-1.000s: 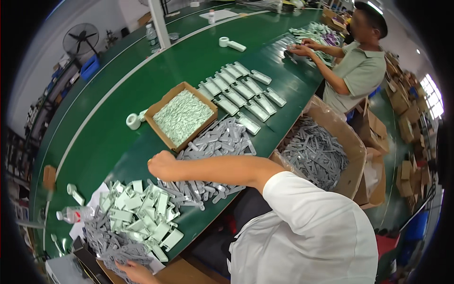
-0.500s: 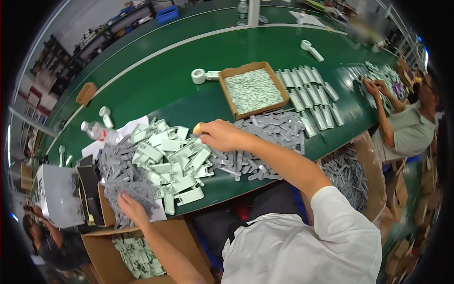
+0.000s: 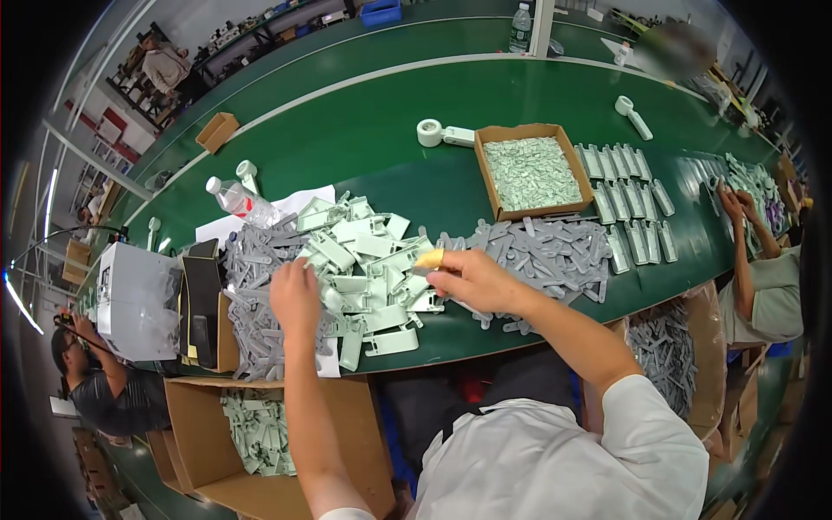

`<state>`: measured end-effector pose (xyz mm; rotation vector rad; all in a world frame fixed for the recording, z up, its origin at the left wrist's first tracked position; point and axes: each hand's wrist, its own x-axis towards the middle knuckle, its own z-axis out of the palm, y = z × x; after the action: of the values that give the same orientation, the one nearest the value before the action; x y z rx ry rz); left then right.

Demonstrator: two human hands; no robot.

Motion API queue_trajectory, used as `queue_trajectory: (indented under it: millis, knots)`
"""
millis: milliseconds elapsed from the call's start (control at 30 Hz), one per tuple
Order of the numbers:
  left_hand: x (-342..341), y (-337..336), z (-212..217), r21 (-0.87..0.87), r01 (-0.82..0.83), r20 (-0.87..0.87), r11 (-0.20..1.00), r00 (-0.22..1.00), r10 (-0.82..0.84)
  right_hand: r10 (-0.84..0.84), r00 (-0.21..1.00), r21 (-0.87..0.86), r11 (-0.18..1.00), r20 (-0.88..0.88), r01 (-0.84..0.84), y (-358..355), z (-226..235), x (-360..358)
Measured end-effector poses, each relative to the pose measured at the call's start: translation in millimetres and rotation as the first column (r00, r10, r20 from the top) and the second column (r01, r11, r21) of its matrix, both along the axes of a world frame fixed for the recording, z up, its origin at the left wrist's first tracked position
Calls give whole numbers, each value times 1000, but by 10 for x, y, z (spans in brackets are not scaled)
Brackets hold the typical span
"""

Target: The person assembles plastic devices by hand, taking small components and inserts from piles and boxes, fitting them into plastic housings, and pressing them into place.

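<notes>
My left hand (image 3: 295, 299) reaches in where a pile of grey plastic strips (image 3: 256, 325) meets a heap of pale green plastic housings (image 3: 381, 316). Its fingers are bunched, tips down among the parts; what they pinch is hidden. On the other side of the heap, my right hand (image 3: 478, 281) has its fingers drawn together at the housings' right edge. A yellow cover (image 3: 430, 259) wraps one fingertip of that hand. Something greyish shows beneath it, too small to make out. More grey strips (image 3: 555, 256) lie spread to the right of this hand.
A shallow cardboard tray (image 3: 487, 186) holds small pale pieces; rows of long pale housings (image 3: 637, 201) lie beside it. A plastic bottle (image 3: 247, 204) leans behind the heap. Open cartons stand below the table edge, a brown one (image 3: 338, 433) at left. A co-worker (image 3: 763, 290) sits at right.
My left hand has moved from the near grey strips forward to the edge of the pale green heap. My right hand has drawn slightly nearer. The whole view has shifted.
</notes>
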<state>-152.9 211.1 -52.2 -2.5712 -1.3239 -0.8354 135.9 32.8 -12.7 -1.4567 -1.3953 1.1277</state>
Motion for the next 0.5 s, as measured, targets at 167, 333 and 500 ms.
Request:
queue_trajectory:
  millis: [167, 333, 500]
  knots:
    - [706, 162, 113, -137, -233, -227, 963, 953, 199, -36, 997, 141, 990, 62, 27, -95, -45, -31]
    - [921, 887, 44, 48, -125, -265, 991, 955, 133, -16, 998, 112, 994, 60, 9, -193, -21, 22]
    - [611, 1848, -365, 10, 60, -247, 998, 967, -55, 26, 1000, 108, 994, 2, -26, -299, -55, 57]
